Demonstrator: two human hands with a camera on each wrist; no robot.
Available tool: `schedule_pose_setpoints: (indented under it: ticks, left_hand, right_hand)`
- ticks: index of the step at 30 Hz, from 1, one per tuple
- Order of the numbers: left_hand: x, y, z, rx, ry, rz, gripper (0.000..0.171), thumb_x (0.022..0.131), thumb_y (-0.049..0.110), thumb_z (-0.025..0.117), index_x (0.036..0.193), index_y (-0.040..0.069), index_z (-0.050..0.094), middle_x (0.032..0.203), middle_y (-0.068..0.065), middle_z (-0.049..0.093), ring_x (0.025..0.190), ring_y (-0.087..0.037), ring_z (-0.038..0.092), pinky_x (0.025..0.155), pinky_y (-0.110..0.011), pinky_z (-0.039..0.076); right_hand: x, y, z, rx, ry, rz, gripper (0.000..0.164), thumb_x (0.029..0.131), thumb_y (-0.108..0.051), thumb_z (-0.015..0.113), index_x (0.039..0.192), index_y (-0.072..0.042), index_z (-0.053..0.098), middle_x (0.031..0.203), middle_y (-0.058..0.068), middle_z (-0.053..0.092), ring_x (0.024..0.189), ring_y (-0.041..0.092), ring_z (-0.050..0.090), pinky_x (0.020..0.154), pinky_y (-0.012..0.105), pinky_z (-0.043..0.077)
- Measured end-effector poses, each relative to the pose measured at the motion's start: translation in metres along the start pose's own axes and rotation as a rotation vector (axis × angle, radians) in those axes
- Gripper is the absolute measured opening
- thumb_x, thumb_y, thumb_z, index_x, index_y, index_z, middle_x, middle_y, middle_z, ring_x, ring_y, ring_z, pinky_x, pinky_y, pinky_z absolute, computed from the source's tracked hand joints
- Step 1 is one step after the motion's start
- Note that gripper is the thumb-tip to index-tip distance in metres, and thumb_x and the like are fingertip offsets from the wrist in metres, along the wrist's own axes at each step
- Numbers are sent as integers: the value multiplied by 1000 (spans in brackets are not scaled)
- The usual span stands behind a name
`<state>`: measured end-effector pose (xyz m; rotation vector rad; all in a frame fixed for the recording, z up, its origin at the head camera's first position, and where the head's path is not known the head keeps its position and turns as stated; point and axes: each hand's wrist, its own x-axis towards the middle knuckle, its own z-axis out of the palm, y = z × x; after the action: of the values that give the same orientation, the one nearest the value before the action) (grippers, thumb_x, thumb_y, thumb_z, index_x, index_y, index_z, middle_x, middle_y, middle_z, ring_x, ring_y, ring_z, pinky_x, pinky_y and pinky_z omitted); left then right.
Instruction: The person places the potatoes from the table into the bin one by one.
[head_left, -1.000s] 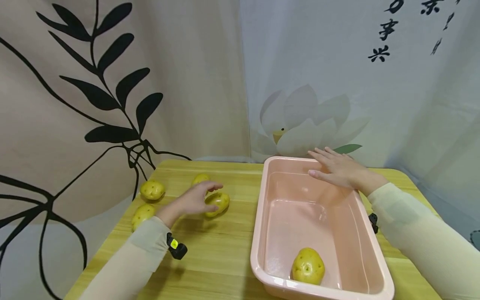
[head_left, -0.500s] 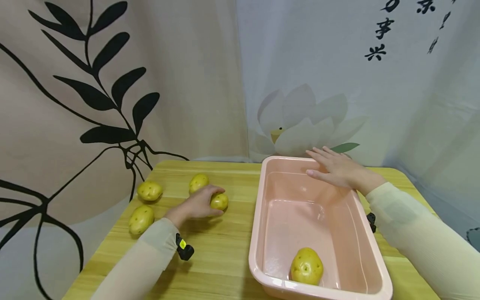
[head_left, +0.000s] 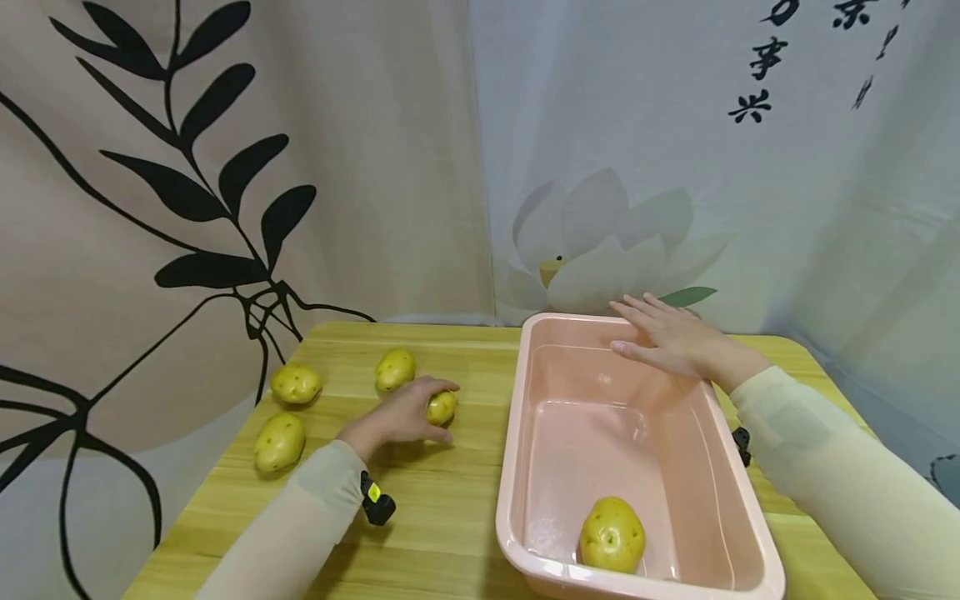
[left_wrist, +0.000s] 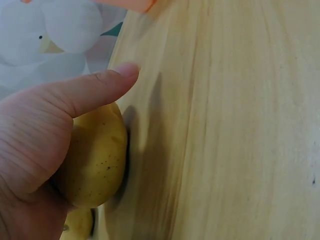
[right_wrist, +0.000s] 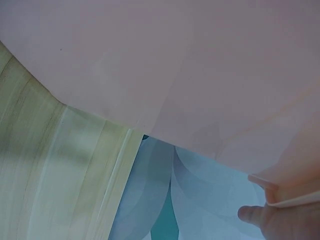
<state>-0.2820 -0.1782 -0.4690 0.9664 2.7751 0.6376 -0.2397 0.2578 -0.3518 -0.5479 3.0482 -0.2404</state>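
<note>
My left hand (head_left: 408,412) is around a yellow potato (head_left: 442,407) on the wooden table, fingers on its far side and thumb on the near side. In the left wrist view the thumb lies across this potato (left_wrist: 95,155), which sits close against the palm. My right hand (head_left: 671,337) rests with extended fingers on the far right corner of a pink plastic basin (head_left: 517,467). One fingertip of it (right_wrist: 252,215) shows beside the rim in the right wrist view. Another potato (head_left: 612,535) lies inside the basin, at its near end.
Further potatoes lie left on the table (head_left: 427,517): one just behind my left hand (head_left: 395,369), one at the far left (head_left: 296,383), and one nearer by the left edge (head_left: 280,442). A printed curtain (head_left: 405,167) hangs behind the table.
My left hand has moved right and closed around the potato, covering more of it. My right hand stays on the basin corner. The head view has shifted slightly.
</note>
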Motion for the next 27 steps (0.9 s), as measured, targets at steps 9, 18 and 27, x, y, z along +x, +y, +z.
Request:
schedule_pose_setpoints:
  ticks: [9,18,27]
  left_hand:
    - [4,-5,8,38,58,1,78,64,46,87,131,19,56,132,-2,56,123,-22,50,102,-40,40]
    - [6,-15,17,-1,140,-33,73,61,49,88,125,25,60,127,5,59,117,-17,54,98,-37,44]
    - [3,-19,22,-37,211,-53,66,64,44,89,121,27,61,126,6,59,117,-17,55,97,-39,45]
  right_hand:
    - [-1,-1,-1,-4,-2,-7,80,93,-68,36,155,-21,18,159,12,15,145,40,7,106,70,12]
    - [-2,-2,-1,-2,-10,3,81,92,-69,35,155,-22,17,159,13,15,144,40,7,105,70,13]
    - [1,1,2,25,9,-6,80,92,-68,38,155,-22,19,160,10,14,145,38,6,107,67,14]
